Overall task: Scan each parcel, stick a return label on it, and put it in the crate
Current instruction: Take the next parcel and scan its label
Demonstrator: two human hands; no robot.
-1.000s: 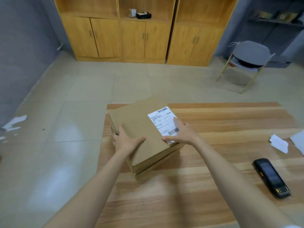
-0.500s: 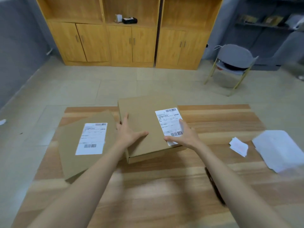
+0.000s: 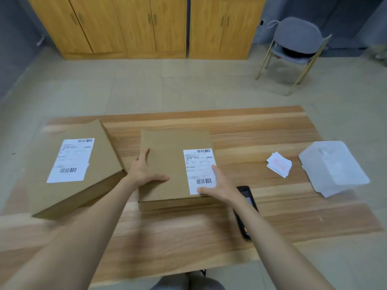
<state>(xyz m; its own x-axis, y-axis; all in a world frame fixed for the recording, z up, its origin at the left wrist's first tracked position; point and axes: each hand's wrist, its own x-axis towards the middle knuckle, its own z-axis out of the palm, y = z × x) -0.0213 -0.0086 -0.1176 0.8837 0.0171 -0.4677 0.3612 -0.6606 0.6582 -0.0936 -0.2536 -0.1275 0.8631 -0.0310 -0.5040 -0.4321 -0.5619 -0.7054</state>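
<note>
Under the right forearm, a black scanner (image 3: pixel 247 197) lies on the table (image 3: pixel 261 130). Just ahead, both hands rest flat, fingers straight, on a cardboard parcel (image 3: pixel 167 158): the left hand (image 3: pixel 146 174) at its left edge, the right hand (image 3: pixel 217 185) on its white label (image 3: pixel 199 164). Left of the left hand lies a second parcel (image 3: pixel 102 158); right of the right hand, paper slips (image 3: pixel 279 164) and a clear tub (image 3: pixel 333 168).

The right forearm (image 3: pixel 263 233) hides much of the scanner (image 3: pixel 245 194); label (image 3: pixel 200 170) print illegible.
</note>
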